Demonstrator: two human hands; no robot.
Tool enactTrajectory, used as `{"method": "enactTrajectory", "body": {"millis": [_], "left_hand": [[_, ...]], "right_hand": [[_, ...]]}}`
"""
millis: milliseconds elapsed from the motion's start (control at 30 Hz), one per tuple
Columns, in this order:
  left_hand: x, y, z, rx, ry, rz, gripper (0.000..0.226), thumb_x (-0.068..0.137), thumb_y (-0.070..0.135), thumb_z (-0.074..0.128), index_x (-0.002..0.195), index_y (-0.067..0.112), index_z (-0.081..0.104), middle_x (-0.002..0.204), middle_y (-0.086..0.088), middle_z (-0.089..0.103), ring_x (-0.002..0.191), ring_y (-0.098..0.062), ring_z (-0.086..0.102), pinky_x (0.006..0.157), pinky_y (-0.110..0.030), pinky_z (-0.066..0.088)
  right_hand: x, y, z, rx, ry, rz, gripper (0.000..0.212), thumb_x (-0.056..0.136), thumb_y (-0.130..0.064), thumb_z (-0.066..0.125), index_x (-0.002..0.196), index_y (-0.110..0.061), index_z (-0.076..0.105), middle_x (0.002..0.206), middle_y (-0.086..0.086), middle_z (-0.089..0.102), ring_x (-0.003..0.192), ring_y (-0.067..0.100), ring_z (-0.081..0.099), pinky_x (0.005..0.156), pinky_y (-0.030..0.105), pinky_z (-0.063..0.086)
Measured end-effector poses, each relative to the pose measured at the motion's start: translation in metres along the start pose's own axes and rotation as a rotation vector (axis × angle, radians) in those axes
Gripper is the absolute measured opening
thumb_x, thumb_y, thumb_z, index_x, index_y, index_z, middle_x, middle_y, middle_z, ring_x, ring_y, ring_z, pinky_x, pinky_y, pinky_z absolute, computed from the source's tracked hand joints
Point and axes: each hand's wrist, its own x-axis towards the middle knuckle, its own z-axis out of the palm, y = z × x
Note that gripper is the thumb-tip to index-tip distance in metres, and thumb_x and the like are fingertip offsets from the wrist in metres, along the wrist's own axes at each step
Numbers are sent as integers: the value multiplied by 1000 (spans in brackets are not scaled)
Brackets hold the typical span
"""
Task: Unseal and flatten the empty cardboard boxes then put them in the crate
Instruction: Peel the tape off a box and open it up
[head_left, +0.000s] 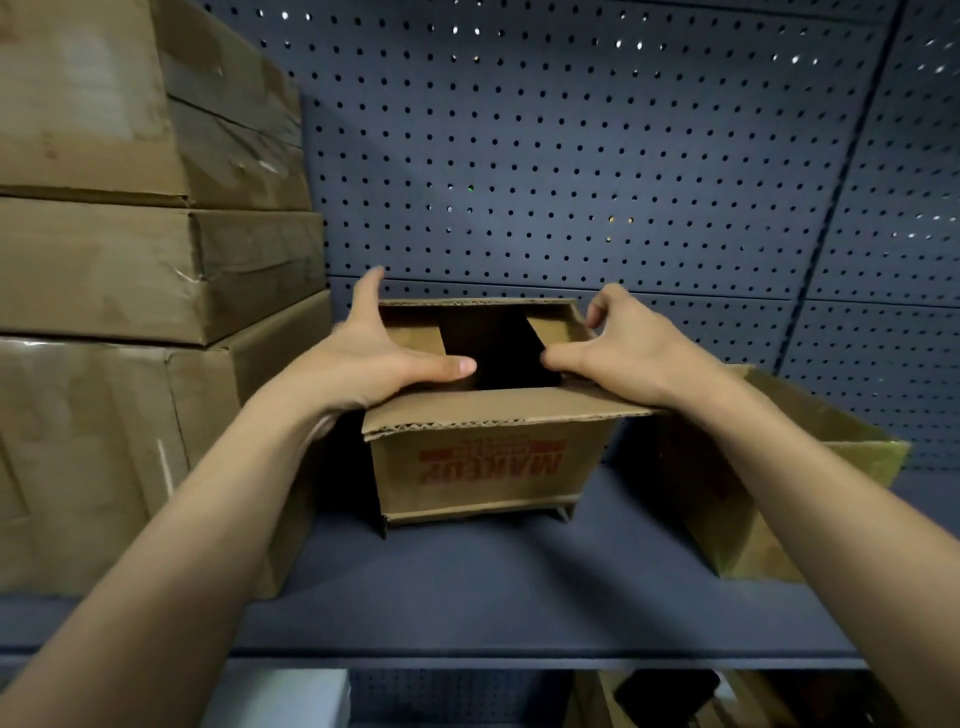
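Open cardboard box on shelf, under both hands: left hand spread flat on left flap, lower fingers hidden; right hand fingers curled gripping right rim, tips hidden; interior dark.

A dark blue-grey metal shelf runs across the lower half of the frame. At centre on it stands a small brown cardboard box with upside-down red lettering, its top partly open. At left sits a large brown taped cardboard box, the bottom of a stack. At right, partly hidden, lies an open yellowish-brown cardboard box.
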Motion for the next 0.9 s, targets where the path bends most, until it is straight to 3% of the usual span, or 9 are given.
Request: {"method": "enactTrajectory", "body": {"millis": [67,233,433,533,600,667,733,833,900], "left_hand": [[-5,-1,10,-23,119,62,140,65,36,91,150,43,-20,166,-8,5,151,-27,9,120,-46,15],[-13,-22,28,-139,294,187,142,71,15,89,146,49,-27,158,-15,24,139,-19,31,104,-30,23],[-28,-49,25,-322,178,222,116,75,32,78,154,44,-6,156,-1,34,135,-8,39,109,-29,30],[-39,-61,23,-352,90,280,105,71,45,64,157,36,5,157,8,30,141,1,33,112,-17,27],[-43,-65,22,-338,53,332,90,78,38,55,157,27,11,157,14,25,141,11,26,110,-9,25],[-45,-70,23,-338,19,373,81,80,37,48,154,24,18,159,12,26,144,4,26,120,-24,22],[-45,-77,25,-345,-3,394,78,82,38,42,155,23,21,161,10,28,148,-7,24,123,-44,16],[-46,-85,28,-357,-27,409,76,86,35,36,157,18,17,163,7,25,150,-14,20,122,-53,12],[-49,-89,29,-393,-41,404,74,87,35,35,157,16,18,163,2,25,151,-18,20,122,-55,12]], "right_hand": [[-7,0,6,19,76,-37,44,72,-53,69,91,-27,40,90,-5,52,84,17,49,57,34,30],[-20,6,8,210,181,-83,34,84,-50,57,98,-23,43,84,-6,52,80,16,50,62,35,39],[-39,30,13,336,129,-113,26,88,-46,51,109,-33,43,85,-2,61,78,20,60,81,49,52],[-53,40,16,314,99,-139,46,91,-37,45,135,-38,33,79,-3,58,67,4,57,70,35,46],[-62,43,18,302,108,-152,54,93,-38,41,143,-48,24,77,3,60,67,2,58,67,35,43],[-67,44,19,302,117,-148,62,88,-40,38,145,-56,17,102,21,64,93,16,63,81,48,50],[-70,44,18,306,125,-131,66,91,-35,38,145,-61,11,126,29,55,109,35,57,95,53,45],[-74,41,16,300,147,-112,74,96,-19,41,145,-64,8,114,31,59,75,26,59,82,45,46],[-75,42,15,302,143,-100,73,95,-16,42,142,-64,13,98,31,61,53,15,44,66,39,42]]}}
